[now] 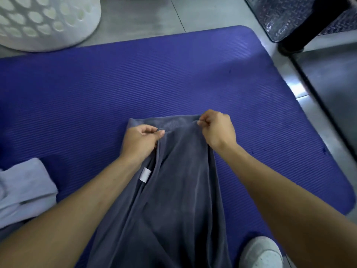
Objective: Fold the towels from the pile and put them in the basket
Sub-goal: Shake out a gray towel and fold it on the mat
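Left hand [140,141] pinches the far edge of the dark grey towel [179,180] between thumb and curled fingers; right hand [217,128] does the same at the other top corner, fingers closed tight on the hem. Only the head view to go on.

Towel hangs from my two grips toward my lap, bunched lengthwise, its white tag [145,175] showing near my left wrist. Top edge sags a little between the hands. It lies over the purple mat [96,97].

Judgement: spread the hands apart until the edge pulls taut, then lay the cloth flat on the mat before folding. Keep both corners level, or the fold will skew.

White basket [48,22] stands off the mat's far left corner, well apart from the towel. Pale towel pile [23,188] sits at my left, on the mat edge. My white shoe [262,252] is at lower right.
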A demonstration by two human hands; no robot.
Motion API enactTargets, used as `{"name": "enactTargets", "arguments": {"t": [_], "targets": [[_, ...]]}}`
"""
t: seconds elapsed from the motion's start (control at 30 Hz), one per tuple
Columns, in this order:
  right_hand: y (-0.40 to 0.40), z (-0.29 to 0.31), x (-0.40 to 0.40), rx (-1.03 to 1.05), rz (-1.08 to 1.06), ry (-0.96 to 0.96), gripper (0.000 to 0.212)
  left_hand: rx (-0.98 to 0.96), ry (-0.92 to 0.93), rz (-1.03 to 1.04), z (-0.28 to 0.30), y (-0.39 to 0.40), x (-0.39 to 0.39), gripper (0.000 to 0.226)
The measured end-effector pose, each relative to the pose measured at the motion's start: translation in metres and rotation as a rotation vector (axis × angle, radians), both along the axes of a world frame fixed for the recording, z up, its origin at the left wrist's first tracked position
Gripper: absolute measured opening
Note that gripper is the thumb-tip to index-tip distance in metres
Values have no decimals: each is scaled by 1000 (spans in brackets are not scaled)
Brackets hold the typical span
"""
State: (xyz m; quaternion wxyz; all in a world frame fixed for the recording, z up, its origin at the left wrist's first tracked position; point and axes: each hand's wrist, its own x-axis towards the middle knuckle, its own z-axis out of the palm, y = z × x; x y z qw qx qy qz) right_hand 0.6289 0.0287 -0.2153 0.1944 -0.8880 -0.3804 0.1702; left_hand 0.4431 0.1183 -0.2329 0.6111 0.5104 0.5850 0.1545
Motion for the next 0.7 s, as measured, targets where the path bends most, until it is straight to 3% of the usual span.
{"name": "enactTargets", "arguments": {"t": [0.17,0.57,0.7], "targets": [[12,-6,8,-43,98,-112,15,36,29,-49,1,1,4,11],[4,-24,21,21,-112,90,9,-13,-49,-48,0,5,-4,9],[2,-24,24,19,-194,152,25,2,-52,-46,0,3,-5,13]]}}
